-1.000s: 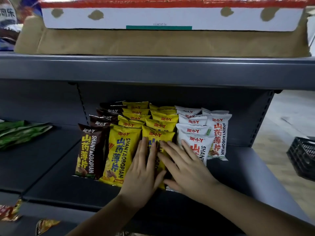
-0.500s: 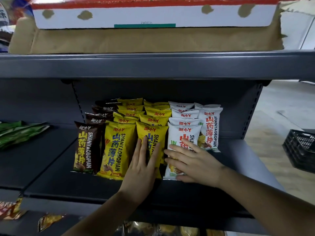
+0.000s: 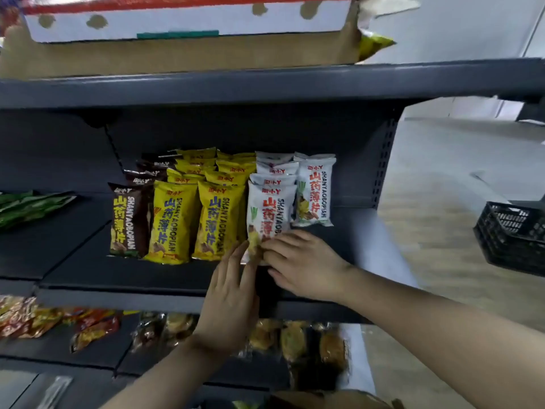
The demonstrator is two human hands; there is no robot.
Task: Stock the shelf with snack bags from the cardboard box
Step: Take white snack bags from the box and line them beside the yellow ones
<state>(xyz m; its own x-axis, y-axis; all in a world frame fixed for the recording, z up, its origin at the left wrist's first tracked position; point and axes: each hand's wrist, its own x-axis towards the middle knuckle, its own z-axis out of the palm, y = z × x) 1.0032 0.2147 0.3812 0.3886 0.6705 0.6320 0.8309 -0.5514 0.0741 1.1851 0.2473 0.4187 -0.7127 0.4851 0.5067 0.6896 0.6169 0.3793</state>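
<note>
Shelf (image 3: 165,276) dark grey metal, mid-level, holds upright snack bags in rows running front to back. Front row reading 9 to 3 o'clock: brown bag (image 3: 126,219), yellow bag (image 3: 171,222), second yellow bag (image 3: 218,219), white bag (image 3: 269,211). Another white bag (image 3: 314,193) stands at 1 o'clock of the front white one, further back, just beside it.

Left hand (image 3: 230,293) flat, fingers extended toward 12 o'clock, fingertips touching lower left corner of the front white bag. Right hand (image 3: 303,264) comes in from 4 o'clock, fingers curled onto the bottom edge of the same bag; real pinch or just pressing, cannot tell. Hands touching at fingertips, both on that bag's base.

Cardboard box (image 3: 177,51) sits on the shelf above, 12 o'clock, with a white and red panel on its front. Yellow-green packet (image 3: 374,44) pokes out at its right end.

Green bags (image 3: 32,206) lie flat at 9 o'clock on the neighbouring bay. Lower shelf at 6 o'clock carries assorted packets (image 3: 295,340), blurred. Black plastic crate (image 3: 513,231) on the floor at 3 o'clock.
</note>
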